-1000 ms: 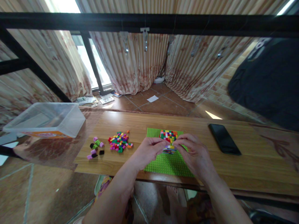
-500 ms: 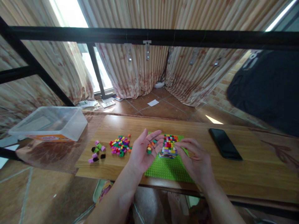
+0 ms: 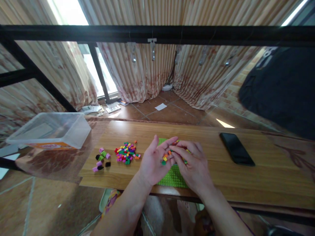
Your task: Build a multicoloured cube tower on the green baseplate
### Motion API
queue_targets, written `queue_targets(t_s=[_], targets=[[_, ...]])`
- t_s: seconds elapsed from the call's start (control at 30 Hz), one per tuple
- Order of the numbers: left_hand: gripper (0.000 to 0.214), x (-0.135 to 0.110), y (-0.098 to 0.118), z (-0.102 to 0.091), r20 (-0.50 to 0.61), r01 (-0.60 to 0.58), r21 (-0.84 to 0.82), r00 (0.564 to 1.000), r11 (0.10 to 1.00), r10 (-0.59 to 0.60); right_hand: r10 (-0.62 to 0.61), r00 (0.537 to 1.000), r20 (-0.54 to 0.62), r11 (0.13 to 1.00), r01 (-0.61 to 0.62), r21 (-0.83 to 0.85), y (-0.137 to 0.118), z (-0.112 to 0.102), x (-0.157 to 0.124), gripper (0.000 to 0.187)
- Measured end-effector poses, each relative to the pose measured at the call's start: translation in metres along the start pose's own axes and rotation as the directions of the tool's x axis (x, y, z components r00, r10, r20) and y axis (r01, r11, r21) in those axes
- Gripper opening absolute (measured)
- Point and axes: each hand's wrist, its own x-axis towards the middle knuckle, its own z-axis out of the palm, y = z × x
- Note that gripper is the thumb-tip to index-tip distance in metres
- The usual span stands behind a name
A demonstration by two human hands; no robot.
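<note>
My left hand [image 3: 154,162] is palm up, fingers stretched out, with several small building bricks [image 3: 164,159] in orange, yellow and green lying in it. Over its fingers, my right hand [image 3: 194,164] has thumb and fingertips drawn together in a pinch at those bricks. Whatever is between the right fingertips is too small and covered to make out. Beneath both hands lies a green studded baseplate [image 3: 173,177]. The built stack of coloured bricks on it is almost wholly hidden behind my hands, with only bits of colour showing.
Left of my hands, a pile of multicoloured bricks [image 3: 126,152] lies on the wooden table [image 3: 246,183]. Farther left are scattered pink, green and black pieces [image 3: 100,159]. A black phone [image 3: 236,149] lies at the right. A clear plastic bin [image 3: 51,129] stands beyond the table's left end.
My right hand has moved left from the brick stack to my left palm, and its fingertips now meet the bricks there. My left hand has shifted slightly right.
</note>
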Motion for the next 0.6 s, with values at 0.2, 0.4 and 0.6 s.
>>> queue_targets(t_s=[0.2, 0.4, 0.6], targets=[[0.058, 0.001, 0.001, -0.001, -0.005, 0.023, -0.029, 1.000, 0.999, -0.023, -0.024, 0.998, 0.052, 0.999, 0.026, -0.042, 0.005, 0.001, -0.001, 0.013], [0.059, 0.001, 0.001, 0.001, -0.006, 0.035, -0.014, 0.999, 0.999, -0.035, -0.016, 1.000, 0.008, 0.999, 0.016, 0.034, 0.007, 0.000, -0.001, 0.012], [0.049, 0.001, 0.009, -0.004, -0.084, -0.010, 0.089, 0.996, 0.996, 0.017, 0.159, 0.981, -0.114, 0.966, -0.131, 0.224, 0.014, -0.008, -0.003, 0.013]])
